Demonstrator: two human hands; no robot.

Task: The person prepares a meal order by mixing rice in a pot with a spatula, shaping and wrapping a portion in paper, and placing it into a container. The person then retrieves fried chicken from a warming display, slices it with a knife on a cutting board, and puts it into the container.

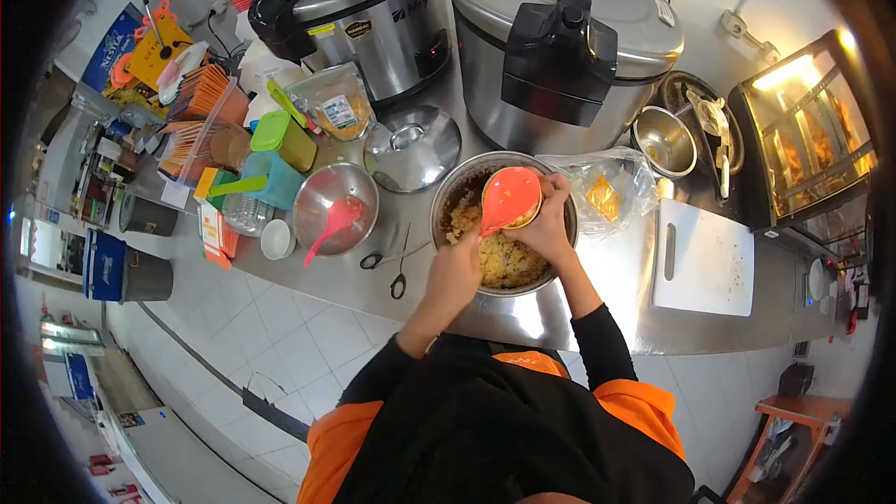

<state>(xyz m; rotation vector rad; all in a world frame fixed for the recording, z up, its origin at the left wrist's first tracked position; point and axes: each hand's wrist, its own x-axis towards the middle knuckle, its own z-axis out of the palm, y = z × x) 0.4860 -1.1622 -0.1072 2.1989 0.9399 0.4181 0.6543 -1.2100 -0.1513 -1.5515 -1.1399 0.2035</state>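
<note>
A metal pot of yellowish, fried-looking rice stands on the steel counter in front of me. My left hand is closed around the handle of a red-orange rice paddle, over the pot's near left side. The broad paddle head lies over a small round cup, covering most of its mouth. My right hand is wrapped round the cup's right side, above the rice. What the cup holds is largely hidden.
Scissors, a steel bowl with a pink paddle, and a pot lid lie left. Rice cookers stand behind. On the right are a plastic bag, white cutting board and lit display case.
</note>
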